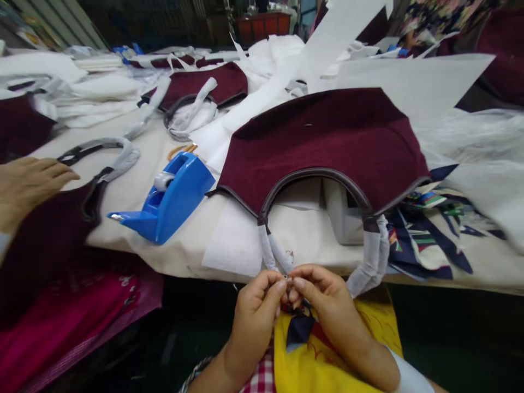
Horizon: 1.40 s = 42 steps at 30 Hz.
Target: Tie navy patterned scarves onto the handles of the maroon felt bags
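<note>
Both of my hands meet at the table's front edge, fingertips pinched together. My left hand (257, 311) is closed at a small shiny metal piece (285, 277). Its exact kind is too small to tell. Against it, my right hand (331, 311) is closed too, and what its fingers grip is hidden. A navy cloth end (300, 330) hangs below my fingers. Just beyond lies a maroon bag (327, 131) with dark trim, its handles (370, 256) wrapped in whitish paper and pointing toward me.
A blue tape dispenser (172, 202) stands left of the bag. Patterned navy and cream scarves (429, 234) lie at right. White paper sheets (409, 73) and another maroon bag (221, 82) are behind. At far left, another person's hand (33, 185) rests over a maroon bag.
</note>
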Tool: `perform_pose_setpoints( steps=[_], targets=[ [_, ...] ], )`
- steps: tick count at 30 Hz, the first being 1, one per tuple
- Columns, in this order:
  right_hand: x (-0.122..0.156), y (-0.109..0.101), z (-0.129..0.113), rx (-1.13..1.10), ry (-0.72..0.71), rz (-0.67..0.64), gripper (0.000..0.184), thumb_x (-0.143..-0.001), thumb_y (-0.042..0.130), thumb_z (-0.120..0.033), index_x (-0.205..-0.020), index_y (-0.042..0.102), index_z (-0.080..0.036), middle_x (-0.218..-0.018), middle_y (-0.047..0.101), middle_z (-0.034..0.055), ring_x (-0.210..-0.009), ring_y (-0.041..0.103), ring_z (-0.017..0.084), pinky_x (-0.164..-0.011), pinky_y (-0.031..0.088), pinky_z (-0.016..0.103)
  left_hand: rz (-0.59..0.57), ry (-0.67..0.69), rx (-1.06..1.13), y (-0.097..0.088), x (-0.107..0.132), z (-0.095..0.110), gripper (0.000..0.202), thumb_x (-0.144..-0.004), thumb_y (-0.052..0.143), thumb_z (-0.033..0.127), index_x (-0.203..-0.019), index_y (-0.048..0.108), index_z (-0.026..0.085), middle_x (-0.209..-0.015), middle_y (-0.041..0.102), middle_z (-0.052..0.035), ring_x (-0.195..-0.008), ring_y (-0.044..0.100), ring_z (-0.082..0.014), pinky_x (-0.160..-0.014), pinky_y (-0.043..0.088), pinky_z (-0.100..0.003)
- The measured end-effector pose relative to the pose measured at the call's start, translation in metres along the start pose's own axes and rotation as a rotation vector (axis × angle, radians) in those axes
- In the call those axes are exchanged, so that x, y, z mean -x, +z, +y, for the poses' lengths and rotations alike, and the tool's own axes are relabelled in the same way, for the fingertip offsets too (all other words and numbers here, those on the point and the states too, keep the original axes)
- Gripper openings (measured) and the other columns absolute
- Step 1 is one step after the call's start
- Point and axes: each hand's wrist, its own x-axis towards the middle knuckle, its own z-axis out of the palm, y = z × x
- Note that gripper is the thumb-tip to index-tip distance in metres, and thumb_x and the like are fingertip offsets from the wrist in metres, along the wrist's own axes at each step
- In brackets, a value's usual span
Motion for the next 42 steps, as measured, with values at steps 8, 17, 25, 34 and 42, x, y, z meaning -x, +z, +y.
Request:
perform_pose_setpoints(
  steps=[8, 17, 25, 34, 42],
  targets=[
    [0.002, 0.002, -0.004, 0.097, -0.044, 0.020, 0.023, -0.075, 0.065, -0.037, -0.079, 0.059, -0.015, -0.057, 0.057, -0.0019, -0.051, 0.050, 0.008, -0.050, 0.042, 0.018, -0.045, -0.021, -0.022, -0.001, 0.001, 0.002, 0.024, -0.079, 0.050, 0.042, -0.068, 0.052, 0.021, -0.044, 0.038, 0.0070, -0.035, 0.026, -0.0054, -0.037, 0.018, -0.022],
    [0.005, -0.003, 0.004, 0.459, -0.310, 0.031, 0.014, -0.087, 0.051, -0.028, -0.080, 0.057, -0.017, -0.069, 0.053, -0.0003, -0.062, 0.051, 0.010, -0.057, 0.041, 0.021, -0.098, -0.025, 0.123, 0.003, -0.002, 0.001, 0.019, -0.079, 0.051, 0.036, -0.069, 0.051, 0.020, -0.051, 0.045, 0.0070, -0.036, 0.024, -0.0036, -0.040, 0.022, -0.022],
    [0.008, -0.009, 0.002, 0.663, -0.408, -0.034, 0.016, -0.090, 0.043, -0.023, -0.078, 0.053, -0.018, -0.068, 0.050, -0.0006, -0.062, 0.050, 0.011, -0.059, 0.040, 0.023, -0.052, 0.068, -0.077, -0.004, -0.001, -0.006, 0.017, -0.079, 0.052, 0.037, -0.077, 0.059, 0.022, -0.072, 0.061, -0.0005, -0.054, 0.048, -0.0095, -0.052, 0.038, -0.022],
    [0.033, -0.041, -0.004, 0.958, -0.358, -0.126, 0.020, -0.090, 0.041, -0.018, -0.102, 0.056, -0.022, -0.102, 0.056, 0.0046, -0.094, 0.054, 0.014, -0.079, 0.045, 0.024, 0.174, -0.182, -0.043, -0.027, -0.001, -0.041, 0.036, -0.076, 0.050, 0.051, -0.090, 0.059, 0.018, -0.070, 0.059, -0.0004, -0.063, 0.054, -0.0125, -0.059, 0.043, -0.024],
    [0.053, -0.068, -0.004, 1.148, -0.889, 0.419, 0.023, -0.086, 0.051, -0.017, -0.109, 0.055, -0.018, -0.109, 0.057, 0.0076, -0.101, 0.054, 0.016, -0.090, 0.043, 0.023, 0.100, -0.080, -0.006, -0.008, -0.010, -0.025, 0.031, -0.075, 0.054, 0.049, -0.079, 0.062, 0.019, -0.075, 0.064, -0.0005, -0.075, 0.056, -0.0145, -0.072, 0.042, -0.024]
  ],
)
